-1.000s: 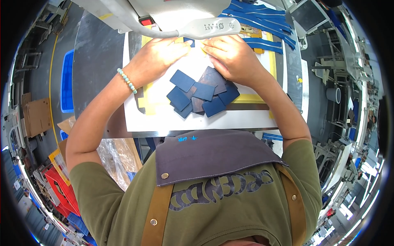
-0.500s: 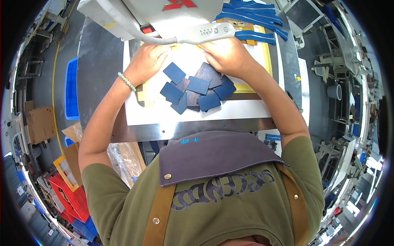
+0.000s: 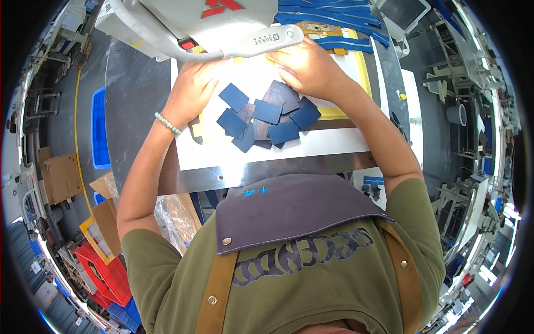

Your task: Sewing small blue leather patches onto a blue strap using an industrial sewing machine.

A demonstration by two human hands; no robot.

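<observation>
Two hands, left hand [image 3: 192, 92] and right hand [image 3: 306, 69], beside blue squares [image 3: 267, 114].

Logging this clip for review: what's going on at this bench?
A person in an apron works at a white work surface under a machine's white handle. The left hand lies flat on the surface; the right hand presses on a pile of dark blue cut pieces. Blue strips lie behind.

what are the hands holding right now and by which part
Nothing is clearly gripped. The left hand lies flat on the white sheet; the right hand presses on the top of the dark blue pieces.
</observation>
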